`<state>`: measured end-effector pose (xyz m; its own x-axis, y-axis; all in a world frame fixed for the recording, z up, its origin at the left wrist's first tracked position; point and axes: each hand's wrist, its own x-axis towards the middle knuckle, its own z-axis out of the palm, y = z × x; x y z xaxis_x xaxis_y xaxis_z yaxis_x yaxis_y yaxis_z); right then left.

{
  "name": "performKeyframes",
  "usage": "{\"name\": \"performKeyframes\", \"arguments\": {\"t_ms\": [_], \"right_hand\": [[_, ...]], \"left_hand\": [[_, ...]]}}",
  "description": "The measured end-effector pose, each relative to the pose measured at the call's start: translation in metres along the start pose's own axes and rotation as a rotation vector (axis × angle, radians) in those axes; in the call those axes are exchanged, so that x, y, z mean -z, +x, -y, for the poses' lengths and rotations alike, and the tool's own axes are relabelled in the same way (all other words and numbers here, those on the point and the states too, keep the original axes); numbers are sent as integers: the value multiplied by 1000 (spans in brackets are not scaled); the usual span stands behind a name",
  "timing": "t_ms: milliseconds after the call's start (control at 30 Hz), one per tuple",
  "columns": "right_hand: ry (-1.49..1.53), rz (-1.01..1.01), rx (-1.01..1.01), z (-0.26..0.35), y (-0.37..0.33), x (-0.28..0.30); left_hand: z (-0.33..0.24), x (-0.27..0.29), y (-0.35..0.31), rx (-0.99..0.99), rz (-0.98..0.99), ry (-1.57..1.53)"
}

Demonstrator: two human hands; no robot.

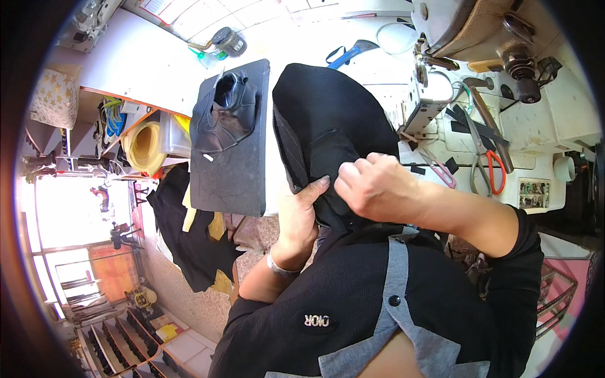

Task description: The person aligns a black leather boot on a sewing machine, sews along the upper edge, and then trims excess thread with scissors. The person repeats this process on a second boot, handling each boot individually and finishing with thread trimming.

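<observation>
A black cloth piece [337, 101] with a rounded far edge and a folded layer along its left side lies before me, its near end against my shirt. My left hand [299, 214] grips its near left edge, thumb on top and the other fingers hidden underneath. Curled into a fist, my right hand [372, 189] is closed on the cloth's near middle; its fingertips are hidden. To the left, a black leather shoe upper [230, 113] sits on a dark, flat board [230, 183].
A sewing machine [435, 94] stands at the right. Near it lie a hammer [491, 126], red-handled scissors [495, 170] and pink-handled snips [444, 173]. A blue-handled tool [353, 53] and a dark jar [228, 41] are at the back. Black cloth [189, 233] hangs lower left.
</observation>
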<state>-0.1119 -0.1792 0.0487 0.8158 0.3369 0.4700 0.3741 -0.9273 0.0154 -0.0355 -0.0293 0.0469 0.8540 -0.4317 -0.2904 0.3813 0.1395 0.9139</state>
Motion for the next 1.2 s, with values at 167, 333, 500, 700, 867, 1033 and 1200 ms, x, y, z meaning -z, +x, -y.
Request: {"name": "performKeyframes", "arguments": {"t_ms": [167, 333, 500, 700, 867, 1033, 1200], "right_hand": [[-87, -106, 75, -8, 18, -6], [-30, -236, -435, -43, 25, 3], [105, -123, -211, -15, 3, 0], [34, -61, -9, 3, 10, -2], [-136, -20, -46, -8, 25, -5], [513, -88, -575, -18, -10, -14], [2405, -276, -907, -40, -36, -21]], "left_hand": [[0, 8, 5, 55, 34, -54], [-8, 18, 5, 110, -6, -117], [-7, 19, 4, 147, 14, -148], [-2, 20, 5, 94, -17, -83], [-5, 17, 1, -147, 56, 100], [-42, 28, 1, -855, 103, 915], [-59, 45, 36, -1801, 95, 1312]]}}
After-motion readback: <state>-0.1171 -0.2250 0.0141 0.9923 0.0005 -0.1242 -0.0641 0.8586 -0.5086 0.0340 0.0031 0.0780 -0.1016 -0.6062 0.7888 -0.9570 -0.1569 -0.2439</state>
